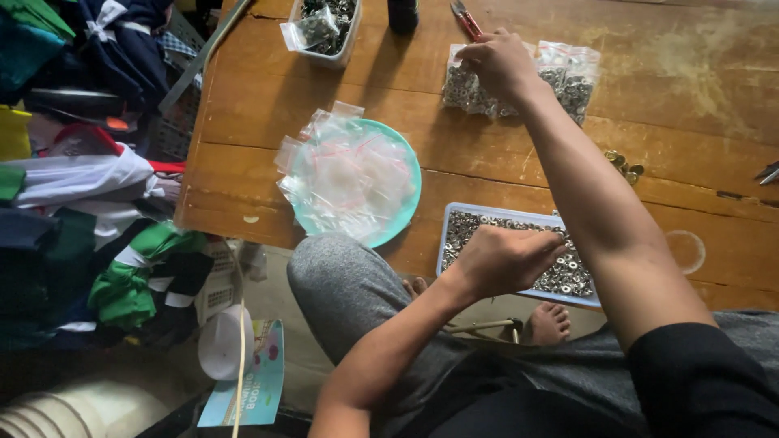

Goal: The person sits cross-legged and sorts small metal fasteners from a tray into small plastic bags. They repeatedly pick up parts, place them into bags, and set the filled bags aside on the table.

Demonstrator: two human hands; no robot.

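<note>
My left hand rests with curled fingers on a pale blue tray full of small metal rings at the table's near edge; whether it grips any rings is hidden. My right hand reaches far across the table and pinches the top of a clear plastic bag filled with the same metal rings. A teal plate piled with empty small zip bags lies to the left of the tray.
A white tub with bagged parts and red-handled pliers sit at the wooden table's far edge. A few loose brass pieces lie on the right. Folded clothes pile up at left; my knees are under the table.
</note>
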